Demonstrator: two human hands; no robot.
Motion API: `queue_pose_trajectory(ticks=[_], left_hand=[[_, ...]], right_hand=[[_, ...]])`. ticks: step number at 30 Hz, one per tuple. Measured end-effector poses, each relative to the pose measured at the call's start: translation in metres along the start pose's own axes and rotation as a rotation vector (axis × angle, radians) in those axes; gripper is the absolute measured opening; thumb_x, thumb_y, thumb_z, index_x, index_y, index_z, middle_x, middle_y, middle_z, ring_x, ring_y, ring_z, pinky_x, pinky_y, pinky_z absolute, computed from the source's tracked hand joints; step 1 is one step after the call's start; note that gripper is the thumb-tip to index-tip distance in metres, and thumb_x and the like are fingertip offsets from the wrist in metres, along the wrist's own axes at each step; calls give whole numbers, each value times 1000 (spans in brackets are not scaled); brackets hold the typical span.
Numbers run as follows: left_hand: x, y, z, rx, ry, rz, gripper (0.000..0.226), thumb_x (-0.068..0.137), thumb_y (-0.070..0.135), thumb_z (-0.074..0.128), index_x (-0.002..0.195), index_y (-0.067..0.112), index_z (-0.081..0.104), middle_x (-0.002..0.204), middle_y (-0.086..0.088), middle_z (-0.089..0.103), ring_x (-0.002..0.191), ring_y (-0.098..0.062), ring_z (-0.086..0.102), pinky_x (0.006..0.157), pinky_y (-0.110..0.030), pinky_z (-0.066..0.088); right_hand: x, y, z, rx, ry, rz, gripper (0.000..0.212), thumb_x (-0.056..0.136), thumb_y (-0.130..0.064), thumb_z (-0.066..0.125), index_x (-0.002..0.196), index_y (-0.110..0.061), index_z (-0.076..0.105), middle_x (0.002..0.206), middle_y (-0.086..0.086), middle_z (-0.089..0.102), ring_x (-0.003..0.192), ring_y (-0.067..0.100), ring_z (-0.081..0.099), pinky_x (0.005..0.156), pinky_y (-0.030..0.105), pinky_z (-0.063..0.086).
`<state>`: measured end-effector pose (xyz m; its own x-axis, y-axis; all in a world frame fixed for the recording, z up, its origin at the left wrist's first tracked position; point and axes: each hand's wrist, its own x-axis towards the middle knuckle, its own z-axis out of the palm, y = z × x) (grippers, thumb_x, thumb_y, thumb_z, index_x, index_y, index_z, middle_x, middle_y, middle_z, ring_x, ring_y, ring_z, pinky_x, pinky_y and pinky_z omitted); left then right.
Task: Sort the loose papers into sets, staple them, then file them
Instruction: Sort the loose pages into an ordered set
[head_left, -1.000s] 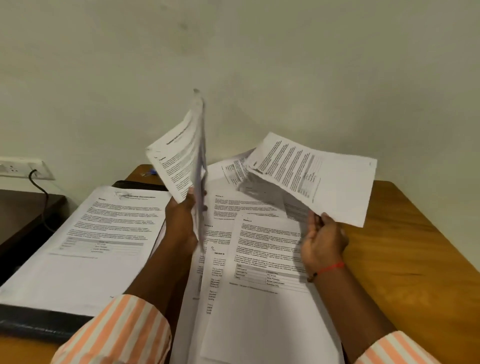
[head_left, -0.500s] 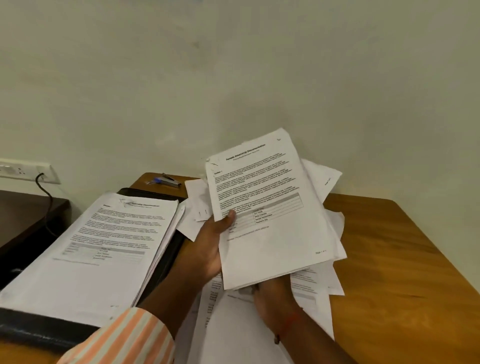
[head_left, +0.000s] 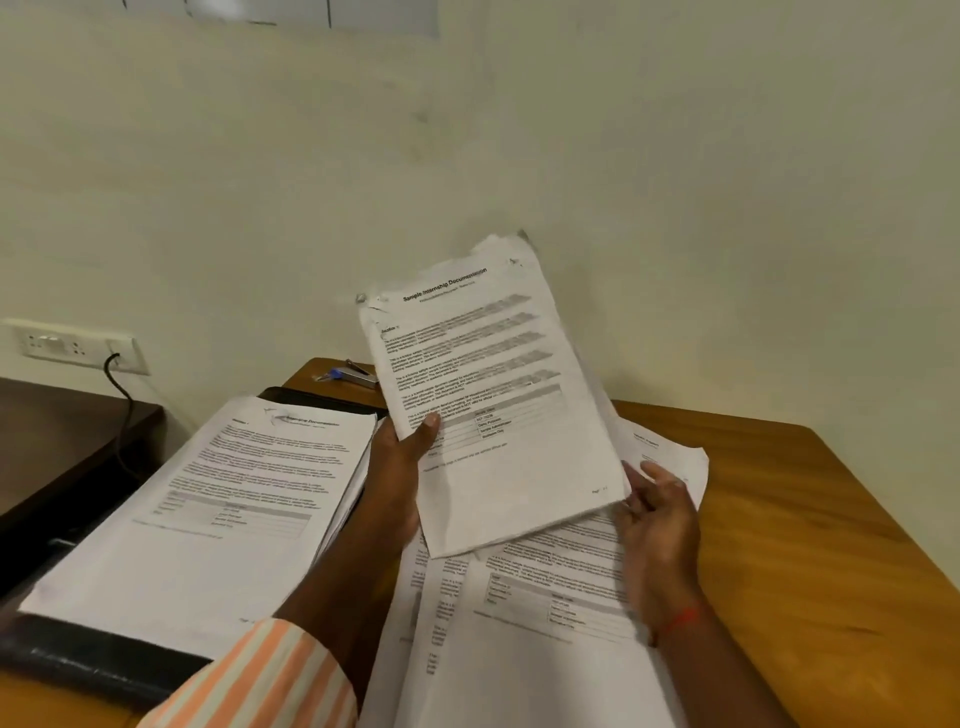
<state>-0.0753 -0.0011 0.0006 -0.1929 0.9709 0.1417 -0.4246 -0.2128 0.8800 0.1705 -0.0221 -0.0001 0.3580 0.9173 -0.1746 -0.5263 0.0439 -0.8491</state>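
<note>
Far left, a stack of papers (head_left: 218, 493) lay on the black file (head_left: 93, 660), with the stapler (head_left: 358, 371) beyond it at the back of the worktop (head_left: 831, 519). The left hand (head_left: 400, 467) was up in the air, thumb clamped on the front of the set (head_left: 498, 405), gripping it, its fingers hidden behind. Loose papers (head_left: 545, 623) lay fanned below. The right hand (head_left: 657, 514), blurred, had fairly straight fingers at the set's lower right corner, gripping nothing. The set's top edges looked ragged, so the smart play was to tap it square on the worktop before stapling.
</note>
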Motion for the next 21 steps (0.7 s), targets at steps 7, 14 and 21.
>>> queue_pose_trajectory(ticks=[7,14,21], left_hand=[[-6,-5,8,266,-118,-36,35,97,20,65,132,23,61,124,-1,73,114,-24,70,101,-55,53],[-6,-17,7,405,-38,18,35,98,17,67,129,30,59,120,6,73,108,-19,71,95,-51,58],[-25,4,28,338,18,240,53,100,14,63,139,45,43,122,23,67,114,-2,66,84,-23,59]], right_hand=[[18,-18,-24,-316,-282,-61,62,87,-65,50,128,-20,63,121,4,72,113,28,67,95,46,52],[17,10,-19,-796,-473,-226,45,90,-25,75,128,-32,52,124,-15,67,119,11,62,102,38,51],[5,0,-10,-597,-350,-382,41,92,-18,70,129,-28,57,119,-12,70,108,10,68,83,27,60]])
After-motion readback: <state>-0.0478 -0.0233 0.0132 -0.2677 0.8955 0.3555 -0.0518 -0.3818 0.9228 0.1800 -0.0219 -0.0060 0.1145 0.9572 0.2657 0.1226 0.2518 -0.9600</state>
